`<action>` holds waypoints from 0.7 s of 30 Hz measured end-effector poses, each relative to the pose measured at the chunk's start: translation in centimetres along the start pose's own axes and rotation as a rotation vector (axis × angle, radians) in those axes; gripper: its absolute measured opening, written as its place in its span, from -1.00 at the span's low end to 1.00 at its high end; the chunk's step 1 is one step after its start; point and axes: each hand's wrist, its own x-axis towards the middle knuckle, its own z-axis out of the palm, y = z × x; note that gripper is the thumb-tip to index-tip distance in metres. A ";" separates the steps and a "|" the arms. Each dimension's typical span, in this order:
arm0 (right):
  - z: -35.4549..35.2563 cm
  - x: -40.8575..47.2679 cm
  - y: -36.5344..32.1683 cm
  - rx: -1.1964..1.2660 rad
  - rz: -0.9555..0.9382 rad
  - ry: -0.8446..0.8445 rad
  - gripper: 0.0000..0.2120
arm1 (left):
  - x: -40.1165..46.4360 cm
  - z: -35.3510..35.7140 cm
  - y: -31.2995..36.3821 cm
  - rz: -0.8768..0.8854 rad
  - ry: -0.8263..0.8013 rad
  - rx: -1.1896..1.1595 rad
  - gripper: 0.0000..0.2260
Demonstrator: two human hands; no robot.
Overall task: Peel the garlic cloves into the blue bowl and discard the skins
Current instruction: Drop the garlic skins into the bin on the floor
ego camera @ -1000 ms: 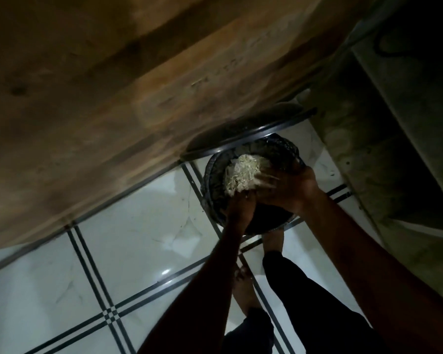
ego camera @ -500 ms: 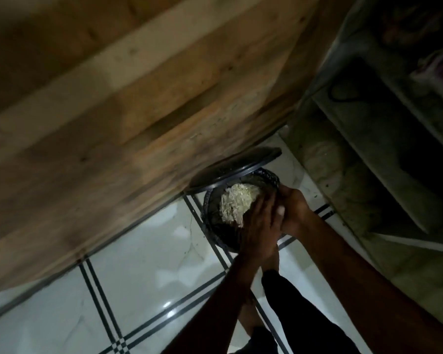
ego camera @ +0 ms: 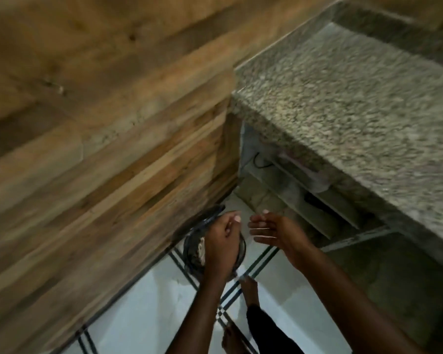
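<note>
A dark round bin stands on the floor against the wooden wall, with pale garlic skins inside it. My left hand hovers right over the bin and hides most of it; its fingers are loosely curled and I see nothing in them. My right hand is just right of the bin, fingers spread and straight, holding nothing. The two hands are apart. No blue bowl or garlic cloves are in view.
The bin's dark lid leans behind it against the wooden panel wall. A granite counter juts out on the right, with shelves beneath. My bare feet stand on the white tiled floor.
My hands were pressed together over the skins in the bin; now they have lifted and parted, the right one swinging to the right. The view has risen and the counter has come in.
</note>
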 end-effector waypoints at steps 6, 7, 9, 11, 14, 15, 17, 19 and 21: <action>-8.5 -11.4 -4.5 0.105 -0.222 0.136 -0.68 | -6.9 4.0 11.2 0.148 -0.093 -0.239 -0.81; -10.4 -13.3 -5.0 0.114 -0.260 0.185 -0.69 | -8.0 5.3 12.9 0.185 -0.108 -0.247 -0.81; -14.5 -16.8 -5.7 0.141 -0.327 0.266 -0.71 | -9.9 8.5 16.1 0.255 -0.170 -0.257 -0.81; -19.0 -19.9 -5.7 0.212 -0.356 0.332 -0.72 | -12.0 12.0 19.0 0.290 -0.276 -0.265 -0.78; -25.8 -23.4 -5.4 0.262 -0.360 0.427 -0.72 | -14.6 17.9 22.5 0.304 -0.396 -0.297 -0.81; -28.3 -24.4 -5.2 0.267 -0.362 0.438 -0.72 | -15.4 20.0 23.6 0.299 -0.421 -0.309 -0.81; -33.7 -26.1 -4.6 0.295 -0.372 0.451 -0.72 | -17.1 24.7 25.8 0.264 -0.475 -0.352 -0.77; -38.7 -27.2 -3.9 0.323 -0.374 0.486 -0.72 | -18.7 29.3 27.7 0.208 -0.514 -0.390 -0.78; -43.6 -28.0 -2.8 0.358 -0.377 0.527 -0.71 | -20.1 34.0 29.3 0.146 -0.554 -0.406 -0.78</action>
